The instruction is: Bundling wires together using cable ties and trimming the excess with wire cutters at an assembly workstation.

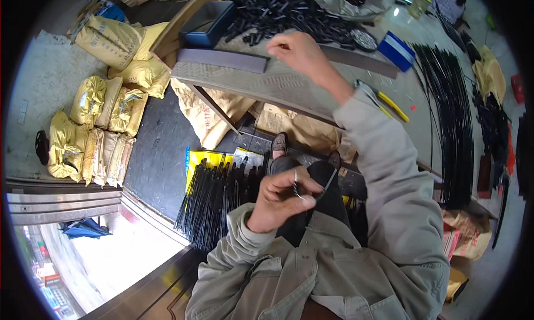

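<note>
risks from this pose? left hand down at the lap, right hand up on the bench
Likely risks:
1. The left hand pinches a thin black rod over the lap; it might slip down among the black rods below.
2. The right hand reaches beside the heap of black tubes; a brush might scatter some.

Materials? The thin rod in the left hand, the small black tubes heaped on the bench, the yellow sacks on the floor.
Thin rod: dark, slim and straight, probably coated metal or plastic; unclear.
Small black tubes: matte black, short, likely plastic or rubber sleeving.
Yellow sacks: glossy, creased and bulging, probably woven plastic or laminated film.
</note>
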`<state>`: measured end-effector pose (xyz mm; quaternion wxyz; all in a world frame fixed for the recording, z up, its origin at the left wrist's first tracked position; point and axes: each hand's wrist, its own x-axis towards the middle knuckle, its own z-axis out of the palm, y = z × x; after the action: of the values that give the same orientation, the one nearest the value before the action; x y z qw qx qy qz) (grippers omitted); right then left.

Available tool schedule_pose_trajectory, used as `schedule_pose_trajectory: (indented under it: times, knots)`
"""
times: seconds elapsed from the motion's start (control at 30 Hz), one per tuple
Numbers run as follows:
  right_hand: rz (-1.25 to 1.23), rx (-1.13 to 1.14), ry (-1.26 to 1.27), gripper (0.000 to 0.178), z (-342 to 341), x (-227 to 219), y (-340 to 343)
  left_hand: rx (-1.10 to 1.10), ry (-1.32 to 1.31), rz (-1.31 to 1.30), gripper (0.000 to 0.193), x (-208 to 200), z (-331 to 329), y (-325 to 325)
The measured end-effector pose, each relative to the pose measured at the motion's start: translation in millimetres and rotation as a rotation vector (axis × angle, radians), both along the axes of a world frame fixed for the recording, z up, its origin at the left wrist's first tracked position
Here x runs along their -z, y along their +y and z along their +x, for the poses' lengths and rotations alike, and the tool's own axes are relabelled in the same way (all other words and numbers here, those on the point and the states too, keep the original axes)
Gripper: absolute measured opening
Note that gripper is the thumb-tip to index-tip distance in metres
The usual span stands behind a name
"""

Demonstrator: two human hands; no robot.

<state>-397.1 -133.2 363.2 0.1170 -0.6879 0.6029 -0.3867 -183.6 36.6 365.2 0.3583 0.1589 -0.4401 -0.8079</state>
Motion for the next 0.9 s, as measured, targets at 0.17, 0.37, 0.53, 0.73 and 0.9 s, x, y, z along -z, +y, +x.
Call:
schedule_pose_trajectory:
  times: [0.17,0.37,0.53,0.73,0.9]
  knots:
    - [-0.261,0.148,0.373,0.009,25,14,-87,0.027,-0.026,-0.010,0.018,-6,4,-10]
    - [-0.414,0.034,0.683,0.013,19,15,-105,0.055,0.002,-0.084,0.016,2,8,-19]
    - [0.003,-0.218,-0.387,0.021,18,-64,44,-0.059,0.115,0.034,0.021,10,7,-8]
    - [0.019,-0.279,-0.265,0.019,22,-76,175,-0.100,0.099,0.002,0.025,2,-19,1]
    - [-0.068,-0.163,-0.253,0.014,18,-71,221,-0.156,0.164,0.052,0.021,-9,-45,18]
